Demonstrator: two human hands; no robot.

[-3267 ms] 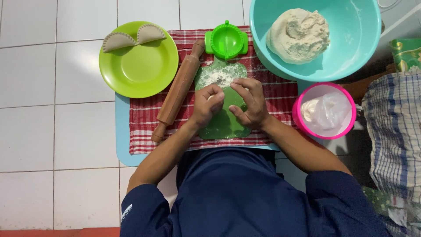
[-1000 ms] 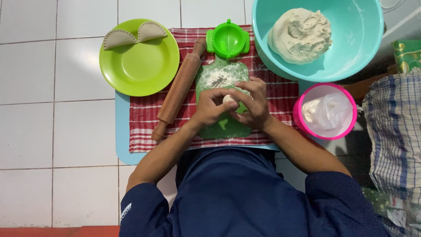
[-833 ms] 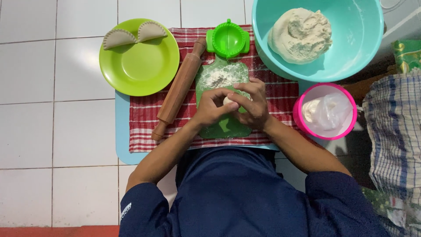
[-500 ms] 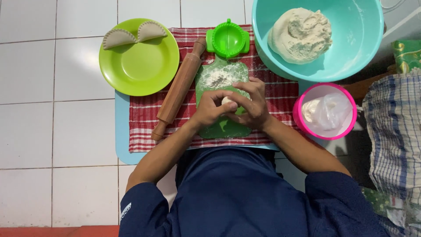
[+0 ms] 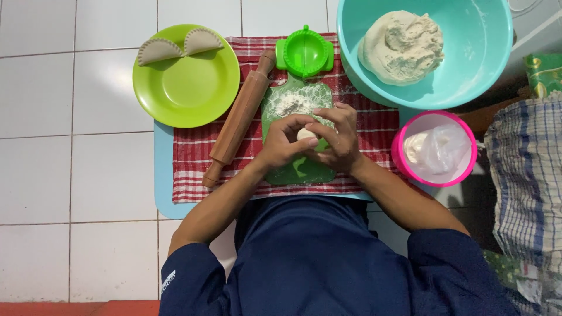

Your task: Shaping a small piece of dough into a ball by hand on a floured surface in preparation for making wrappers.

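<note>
Pale dough ball clasped between left hand and right hand; two folded pastries done, big dough mound remains.

The floor was of large white glazed tiles with thin grey grout lines, evenly lit with soft shadows. Along its near edge ran a red-orange strip. Far to the right of that strip, a blue-and-white checked cloth lay bunched, with a green patterned packet beyond it.
</note>
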